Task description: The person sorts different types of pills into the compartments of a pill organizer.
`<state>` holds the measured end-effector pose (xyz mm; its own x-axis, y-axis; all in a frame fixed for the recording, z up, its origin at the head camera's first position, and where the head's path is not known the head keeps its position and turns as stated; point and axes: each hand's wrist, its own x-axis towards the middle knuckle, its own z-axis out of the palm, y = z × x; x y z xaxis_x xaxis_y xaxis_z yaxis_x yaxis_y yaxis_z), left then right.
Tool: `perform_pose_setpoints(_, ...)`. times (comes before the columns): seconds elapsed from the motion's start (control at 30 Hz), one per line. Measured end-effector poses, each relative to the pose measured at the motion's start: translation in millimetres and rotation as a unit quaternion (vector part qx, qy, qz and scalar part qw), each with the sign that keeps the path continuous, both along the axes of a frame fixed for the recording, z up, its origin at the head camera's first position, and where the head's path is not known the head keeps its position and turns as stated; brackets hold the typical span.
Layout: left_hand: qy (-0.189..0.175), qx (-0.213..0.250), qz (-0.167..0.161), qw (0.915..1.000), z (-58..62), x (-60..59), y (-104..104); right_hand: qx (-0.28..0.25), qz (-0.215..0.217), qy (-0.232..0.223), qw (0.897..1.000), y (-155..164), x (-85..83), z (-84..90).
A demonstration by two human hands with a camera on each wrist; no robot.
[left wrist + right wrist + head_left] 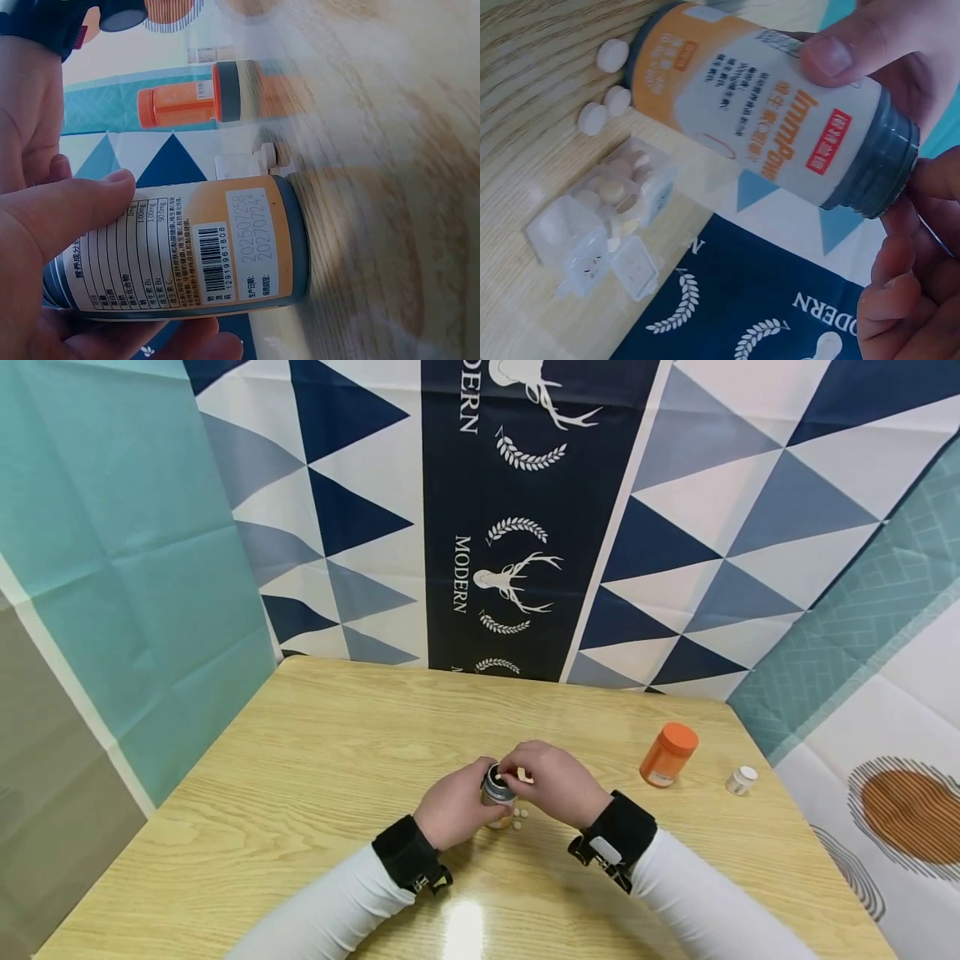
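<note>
At the near middle of the counter [300, 752], the left hand [450, 810] wraps thumb and fingers around a labelled supplement bottle [780, 127], standing on the wood, grip closed firm on its body. Right hand [551, 781] sits at the bottle's open grey neck, fingers curled over the mouth; whether they pinch a tablet cannot be told. Three loose white tablets [604, 94] lie just beside the bottle's base, a clear pill organizer [604, 217] near them. Orange-capped bottle [667, 756] and small white-capped vial [741, 779] stand well apart. Step appears to be drawing tablets out; next move likely needs a careful fingertip pinch.
</note>
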<state>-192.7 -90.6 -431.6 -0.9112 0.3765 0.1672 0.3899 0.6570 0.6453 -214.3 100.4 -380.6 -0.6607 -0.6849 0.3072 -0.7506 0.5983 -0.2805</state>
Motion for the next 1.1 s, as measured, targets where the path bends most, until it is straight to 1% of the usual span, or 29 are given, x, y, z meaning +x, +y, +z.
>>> perform_pose_setpoints(0.1, -0.002, 0.001, 0.002, 1.0, -0.8, -0.5, 0.6, -0.003, 0.01, 0.006, 1.0, 1.8, -1.2, -3.5)
perform_pose_setpoints(0.17, -0.003, 0.0, 0.003, 1.0, 0.1, -0.6, 1.2, -0.012, 0.003, 0.004, 1.0, 3.4, -0.8, -3.7)
perform_pose_setpoints(0.3, 0.001, 0.002, 0.004, 1.0, 0.8, -0.6, 1.5, -0.032, -0.04, -0.012, 0.999, 7.4, 2.6, -0.7)
perform_pose_setpoints(0.37, 0.004, 0.003, 0.007, 1.0, 0.7, -1.0, 0.7, -0.026, -0.063, -0.026, 0.997, 9.9, 4.7, 0.3)
perform_pose_setpoints(0.43, 0.008, 0.005, 0.012, 0.9999, 0.1, -2.1, -0.8, 0.002, -0.077, -0.047, 0.996, 13.2, 7.1, -1.0)
perform_pose_setpoints(0.5, 0.009, 0.005, 0.019, 0.9998, -0.2, -3.1, -2.4, 0.05, -0.084, -0.072, 0.993, 16.2, 9.8, -5.4)
perform_pose_setpoints(0.6, 0.012, 0.0, 0.025, 0.9996, -0.9, -4.3, -4.1, 0.126, -0.081, -0.105, 0.983, 19.7, 14.8, -15.7)
perform_pose_setpoints(0.67, 0.016, -0.003, 0.026, 0.9995, -1.0, -4.5, -4.6, 0.16, -0.078, -0.111, 0.978, 20.2, 17.6, -24.0)
perform_pose_setpoints(0.8, 0.017, -0.004, 0.026, 0.9995, -0.7, -4.1, -4.3, 0.184, -0.067, -0.083, 0.977, 18.0, 21.3, -36.8)
perform_pose_setpoints(0.97, 0.01, -0.002, 0.025, 0.9996, -0.2, -3.2, -4.6, 0.187, -0.051, -0.047, 0.98, 13.3, 20.4, -46.7)
perform_pose_setpoints(1.1, 0.013, -0.005, 0.023, 0.9996, 0.3, -3.4, -5.1, 0.18, -0.041, -0.02, 0.983, 10.9, 17.3, -54.1)
